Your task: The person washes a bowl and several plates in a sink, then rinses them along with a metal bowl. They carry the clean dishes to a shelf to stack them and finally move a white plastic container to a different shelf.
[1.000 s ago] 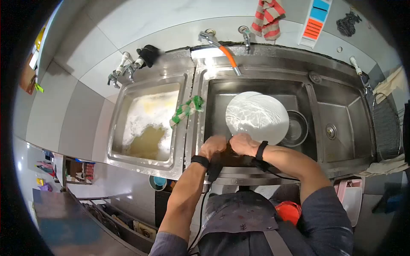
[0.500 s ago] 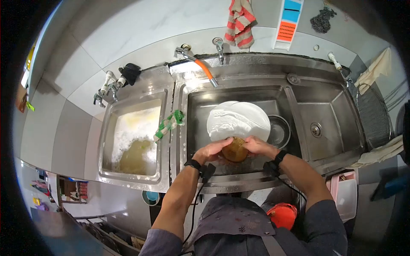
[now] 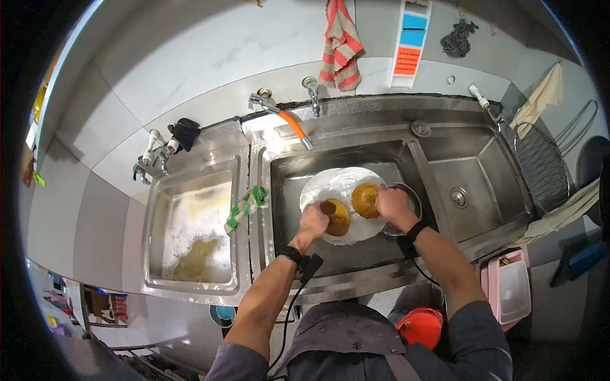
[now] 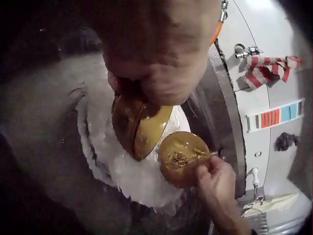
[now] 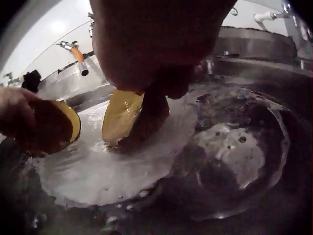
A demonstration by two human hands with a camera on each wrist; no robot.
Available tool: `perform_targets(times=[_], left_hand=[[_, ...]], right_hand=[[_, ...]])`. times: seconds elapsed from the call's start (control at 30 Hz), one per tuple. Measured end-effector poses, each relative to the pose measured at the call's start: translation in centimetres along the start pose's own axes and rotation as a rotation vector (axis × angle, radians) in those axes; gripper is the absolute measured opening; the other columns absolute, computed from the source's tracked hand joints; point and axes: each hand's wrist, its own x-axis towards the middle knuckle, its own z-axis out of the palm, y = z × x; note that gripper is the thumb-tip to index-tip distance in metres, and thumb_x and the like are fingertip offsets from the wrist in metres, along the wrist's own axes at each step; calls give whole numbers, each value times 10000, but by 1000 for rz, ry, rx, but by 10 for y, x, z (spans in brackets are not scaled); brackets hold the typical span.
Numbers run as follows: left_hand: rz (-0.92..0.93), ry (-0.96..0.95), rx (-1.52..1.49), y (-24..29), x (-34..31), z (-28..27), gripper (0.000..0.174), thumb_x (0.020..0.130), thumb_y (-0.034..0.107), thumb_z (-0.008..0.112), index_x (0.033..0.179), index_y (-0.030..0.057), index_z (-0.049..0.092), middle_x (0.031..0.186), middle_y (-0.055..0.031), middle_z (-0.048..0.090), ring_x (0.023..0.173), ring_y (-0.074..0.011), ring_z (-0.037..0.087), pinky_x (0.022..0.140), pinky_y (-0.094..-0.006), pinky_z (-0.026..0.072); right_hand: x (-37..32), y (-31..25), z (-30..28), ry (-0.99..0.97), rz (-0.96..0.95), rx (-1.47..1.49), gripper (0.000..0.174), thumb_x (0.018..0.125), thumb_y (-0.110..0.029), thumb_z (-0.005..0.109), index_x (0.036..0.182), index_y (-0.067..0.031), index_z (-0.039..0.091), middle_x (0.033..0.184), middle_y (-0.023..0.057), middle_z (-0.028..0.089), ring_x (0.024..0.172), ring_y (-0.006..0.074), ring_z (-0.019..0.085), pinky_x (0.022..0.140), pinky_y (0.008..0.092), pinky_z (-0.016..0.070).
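Pale tiles back a steel sink with three basins, and a striped cloth [image 3: 341, 44] in red and beige hangs on the wall. A tap [image 3: 262, 101] with an orange hose [image 3: 292, 124] leans out over the middle basin [image 3: 298, 254]. The left basin [image 3: 236, 254] holds white foam [image 3: 184, 238] and cloudy water, and a green and white rag [image 3: 246, 208] lies on the ledge between the two.

In the middle basin, above a white plate [image 3: 343, 181] lying under rippling water, are two amber bowls. The left hand [image 3: 312, 222] pinches the left bowl [image 3: 340, 223] by its edge, fingers curled; the right hand [image 3: 395, 206] pinches the right bowl [image 3: 365, 199] by its edge in the same manner. The bowls are near each other but apart; whether either touches the plate I cannot tell.

Both are round, wet and shiny, a see-through yellow-brown. The left bowl is tilted and looks oval, partly dark where the hand shades it, with a brighter yellow along its rim. The right bowl turns a rounder face to the head view, and the left wrist view shows a small speckled patch near its middle. A round dish [image 5: 234, 152] sits underwater just beside the plate.
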Motion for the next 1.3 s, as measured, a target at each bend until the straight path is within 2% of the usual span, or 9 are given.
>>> perform_targets(times=[0.3,0.47,0.6,0.67,0.9,0.97,1.1,1.17,1.3], left_hand=[[481,330,336,-5,4,18,483,888,24,519,1369,22,546,1309,-254,593,1161,-464,609,978,-512,520],[-19,157,340,-5,40,13,397,892,34,533,1268,48,659,1128,-235,722,982,-455,708,857,-482,583],[10,-120,550,-30,61,9,331,962,81,564,1277,73,665,1184,-241,711,961,-421,735,800,-466,627],[-287,-278,-818,-29,36,8,376,974,66,513,1323,85,652,1164,-175,722,1051,-352,730,781,-465,639],[-248,-247,-1058,-16,15,17,345,985,156,551,1314,95,638,1201,-180,712,1192,-403,655,910,-520,611],[-13,59,-145,-7,21,5,389,977,197,577,1348,80,590,1364,-275,597,1229,-500,592,944,-524,563],[160,384,179,0,9,0,436,922,219,646,1322,61,578,1205,-277,585,1130,-513,589,942,-563,514],[256,461,243,0,3,-7,429,898,182,651,1300,56,570,1137,-247,579,1079,-472,589,912,-555,523],[517,602,560,6,-4,-38,352,918,74,574,1269,57,574,1083,-198,574,1032,-386,592,862,-488,540]], right_hand=[[-5,-2,22,166,-24,77,340,857,-134,617,1131,60,564,886,275,712,746,416,724,698,512,590],[-2,-18,5,-464,595,1120,416,894,-32,495,1288,97,516,1007,283,712,702,377,747,515,475,605],[-13,-21,-18,-435,510,1374,435,922,2,450,1348,72,504,901,189,709,619,277,727,467,386,584],[-15,-22,-37,-260,484,1214,498,894,19,488,1391,58,461,960,241,701,639,325,732,466,386,585],[-15,-12,-36,58,229,328,496,906,-94,590,1365,58,477,1268,411,574,1086,533,648,957,565,537],[-25,-23,-40,-15,262,276,503,891,-89,608,1351,63,476,1275,401,570,1068,545,649,947,565,543],[-17,-20,2,-72,322,318,535,873,-68,606,1369,72,461,1227,332,617,999,489,698,835,547,598],[-17,-20,-3,-515,624,1313,484,839,-22,569,1308,65,489,1058,268,642,757,386,724,599,504,604],[-30,-40,-25,-343,299,1702,408,872,-98,655,1259,-8,567,918,171,675,583,236,667,485,354,538]])
